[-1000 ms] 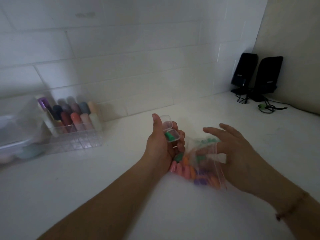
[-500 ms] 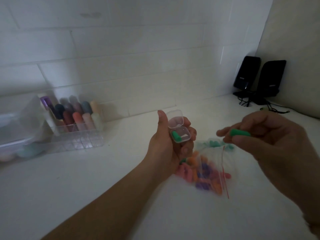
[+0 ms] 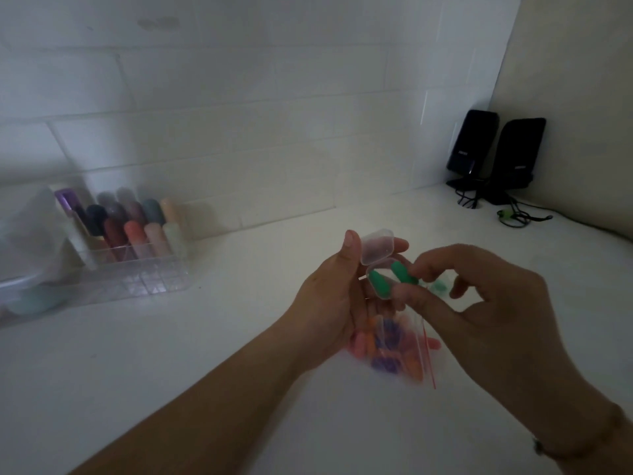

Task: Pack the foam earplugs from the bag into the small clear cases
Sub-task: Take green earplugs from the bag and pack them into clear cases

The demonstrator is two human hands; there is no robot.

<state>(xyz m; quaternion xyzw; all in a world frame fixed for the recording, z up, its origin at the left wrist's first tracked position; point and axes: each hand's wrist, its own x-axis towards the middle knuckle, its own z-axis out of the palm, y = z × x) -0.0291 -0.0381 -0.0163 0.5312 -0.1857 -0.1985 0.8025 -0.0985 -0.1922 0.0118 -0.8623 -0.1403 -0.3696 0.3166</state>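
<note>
Green foam is springy, so the earplug (image 3: 404, 276) your right hand (image 3: 479, 303) pinches at mid-frame could pop out of the open clear case (image 3: 378, 269) gripped in your left hand (image 3: 329, 303) above the bag (image 3: 397, 347) on the worktop (image 3: 171, 354).

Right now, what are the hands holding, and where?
Left hand grips the open case by its base. Right hand pinches a green earplug by its end.

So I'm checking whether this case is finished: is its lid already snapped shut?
No, the lid of the small clear case stands flipped up while the right hand pinches a green earplug at its opening.
</note>
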